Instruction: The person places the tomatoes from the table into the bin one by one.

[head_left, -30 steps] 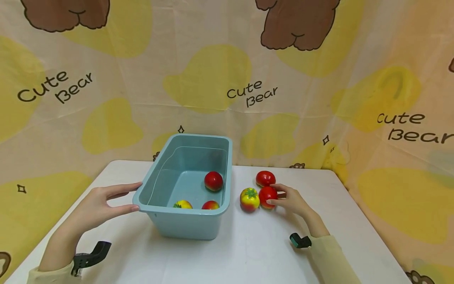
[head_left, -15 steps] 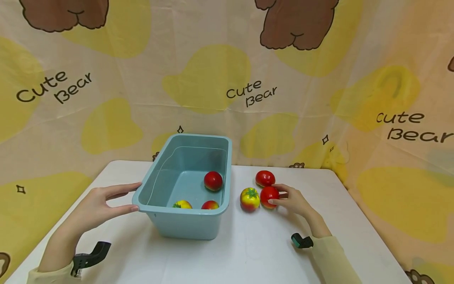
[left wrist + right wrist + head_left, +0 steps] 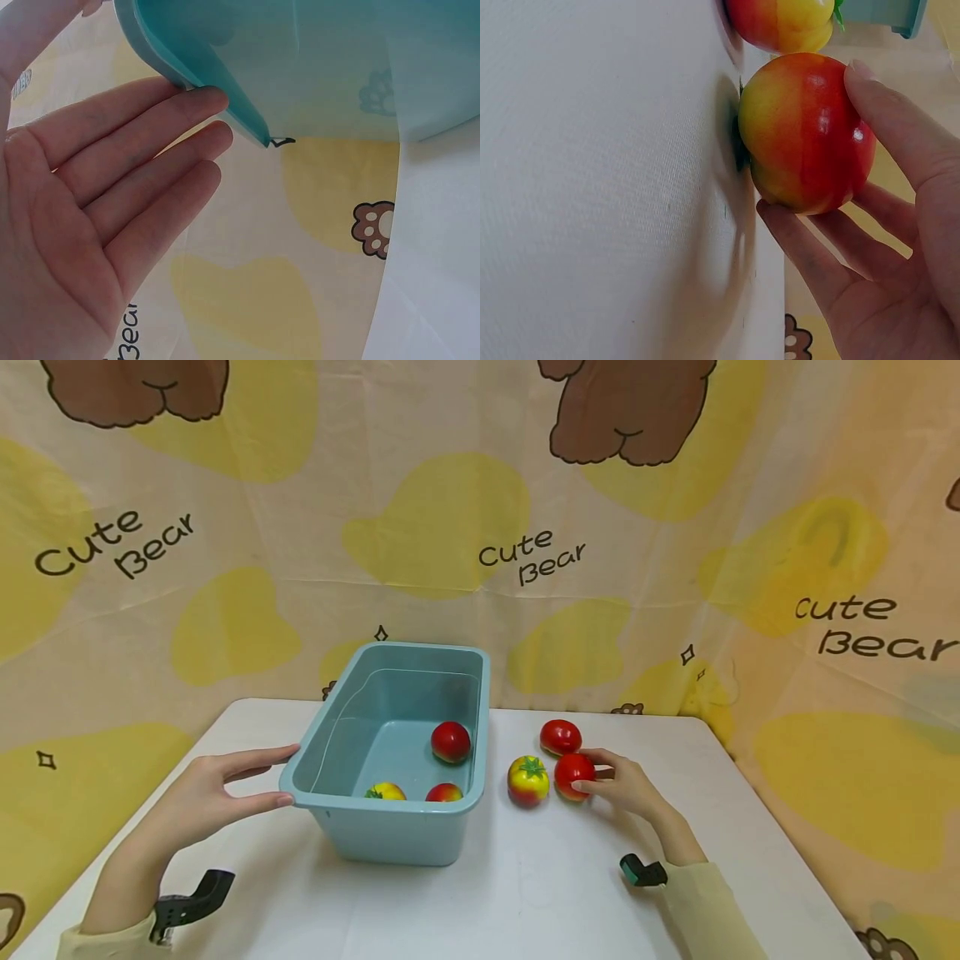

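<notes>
My right hand [image 3: 622, 787] holds a red toy tomato [image 3: 573, 778] between thumb and fingers, low over the white table. In the right wrist view this tomato [image 3: 802, 135] shows a yellow side and has its dark leafy end toward the table; whether it touches the table I cannot tell. Just left of it sits a yellow-and-red tomato [image 3: 528, 782] with green leaves on top. Another red tomato [image 3: 560, 737] lies behind. With fairly straight fingers, my left hand [image 3: 202, 797] touches the near left corner of a blue plastic bin [image 3: 390, 835]; its fingertips [image 3: 206, 101] meet the rim.
Inside the bin lie a red tomato [image 3: 451, 742], a mostly yellow one [image 3: 387, 791] and a red-yellow one [image 3: 445, 792], the latter two partly hidden by the near wall. Behind the white table [image 3: 525, 893] hangs a printed cloth [image 3: 427, 510].
My right hand has shifted slightly to the right with the red tomato, widening the gap to the yellow-and-red one. The left hand and the bin stay in place.
</notes>
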Motion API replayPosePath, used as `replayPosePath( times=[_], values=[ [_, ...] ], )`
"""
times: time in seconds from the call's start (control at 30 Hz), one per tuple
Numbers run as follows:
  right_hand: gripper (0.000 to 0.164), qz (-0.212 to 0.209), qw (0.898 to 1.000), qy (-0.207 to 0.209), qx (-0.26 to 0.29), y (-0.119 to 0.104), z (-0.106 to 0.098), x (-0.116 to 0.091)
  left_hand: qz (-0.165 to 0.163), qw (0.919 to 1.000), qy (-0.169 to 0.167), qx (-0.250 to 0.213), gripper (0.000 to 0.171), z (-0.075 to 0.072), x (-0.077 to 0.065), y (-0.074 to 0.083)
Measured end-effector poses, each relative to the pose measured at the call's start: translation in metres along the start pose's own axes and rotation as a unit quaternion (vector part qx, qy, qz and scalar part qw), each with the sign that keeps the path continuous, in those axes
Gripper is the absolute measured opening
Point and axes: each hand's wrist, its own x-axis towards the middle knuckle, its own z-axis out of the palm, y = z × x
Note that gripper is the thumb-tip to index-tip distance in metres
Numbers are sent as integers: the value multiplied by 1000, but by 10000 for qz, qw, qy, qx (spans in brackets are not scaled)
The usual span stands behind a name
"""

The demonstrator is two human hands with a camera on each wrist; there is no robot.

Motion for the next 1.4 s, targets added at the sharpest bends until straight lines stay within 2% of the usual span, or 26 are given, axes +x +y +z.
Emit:
replayPosePath(
  times=[0.37,0.83,1.4],
  values=[
    [66,-10,10000,56,10,-1,-6,-7,-78,9999,-51,42,52,-1,0,1],
    [64,-631,9979,144,-84,-10,-15,-11,-74,9999,-78,62,53,-1,1,1],
    [63,-767,9969,123,79,-28,-24,-20,29,10000,-29,18,53,0,1,0]
  ],
)
